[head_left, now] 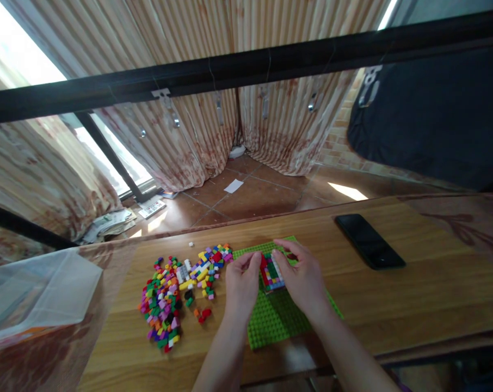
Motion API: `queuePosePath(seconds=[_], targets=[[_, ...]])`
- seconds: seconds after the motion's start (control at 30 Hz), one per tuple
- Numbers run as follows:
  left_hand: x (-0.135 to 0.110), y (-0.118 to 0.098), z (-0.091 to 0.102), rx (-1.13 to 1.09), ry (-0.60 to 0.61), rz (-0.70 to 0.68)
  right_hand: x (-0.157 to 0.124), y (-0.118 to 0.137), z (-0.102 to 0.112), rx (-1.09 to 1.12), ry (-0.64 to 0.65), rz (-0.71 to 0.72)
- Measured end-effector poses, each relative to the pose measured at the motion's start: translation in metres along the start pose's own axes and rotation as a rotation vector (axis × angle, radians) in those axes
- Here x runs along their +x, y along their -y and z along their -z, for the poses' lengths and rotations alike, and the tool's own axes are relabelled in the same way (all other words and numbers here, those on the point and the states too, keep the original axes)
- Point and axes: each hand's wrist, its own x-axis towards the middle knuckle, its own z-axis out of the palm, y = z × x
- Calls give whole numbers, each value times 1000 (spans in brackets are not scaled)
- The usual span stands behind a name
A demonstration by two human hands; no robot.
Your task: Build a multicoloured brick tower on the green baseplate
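Our left hand and right hand pinch the small multicoloured plastic brick block between them, steadying it on the green studded baseplate.

1. Mount: one camera on the person's head, facing forward and down across the wooden table.
2. Range: near; left hand and right hand lie at arm's reach toward 6 o'clock, on the brick build.
3. Far field: curtains at 12 o'clock.
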Motion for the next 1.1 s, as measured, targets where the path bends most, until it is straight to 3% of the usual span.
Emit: queuePosePath(seconds=[0.37, 0.97, 1.1], targets=[[6, 3, -2, 22, 4, 21, 7, -6, -11, 309, 88, -313], [-5, 2, -3, 57, 29, -76, 4, -6, -12, 415, 118, -313], [-2, 5, 3, 133, -42, -97, 3, -7, -12, 463, 99, -359]])
